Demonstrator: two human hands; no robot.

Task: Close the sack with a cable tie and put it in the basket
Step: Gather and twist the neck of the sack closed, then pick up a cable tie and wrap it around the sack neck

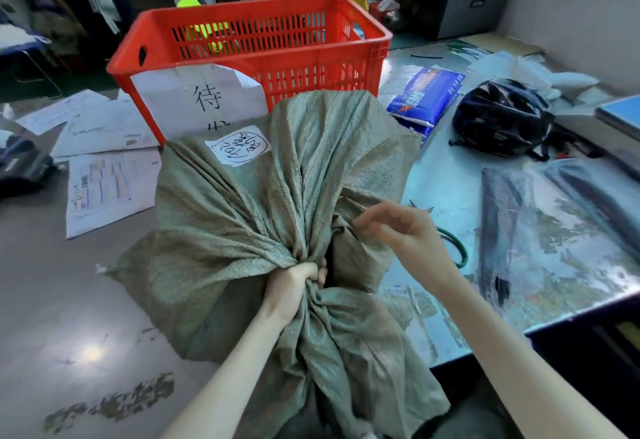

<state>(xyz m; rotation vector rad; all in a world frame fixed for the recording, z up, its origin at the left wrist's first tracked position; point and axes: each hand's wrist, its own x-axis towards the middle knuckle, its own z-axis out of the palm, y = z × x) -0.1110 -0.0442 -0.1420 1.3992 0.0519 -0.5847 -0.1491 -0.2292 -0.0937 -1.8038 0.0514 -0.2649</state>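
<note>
Sack (242,217): grey-green woven cloth, standing on the floor against the table edge, just in front of the basket; its mouth was gathered toward the viewer.
Left hand (298,283): fist clamped tight round the bunched neck of the sack, likely to keep the gathers from springing open until a tie goes on.
Right hand (398,231): fingers pinched together on a loose fold at the sack's right side, apparently drawing the last slack in toward the fist.
Opening: a dark gap showed between the two hands, so the mouth was not yet fully gathered.
Cable tie: none on the neck; thin dark strips (426,56) lay far back on the table, too small to identify with certainty.
Basket (346,68): red slatted crate, open at the top, directly behind the sack, close for the lift.
Table (450,175): to the right, holding a black helmet (502,116) and a blue packet (426,96).
</note>
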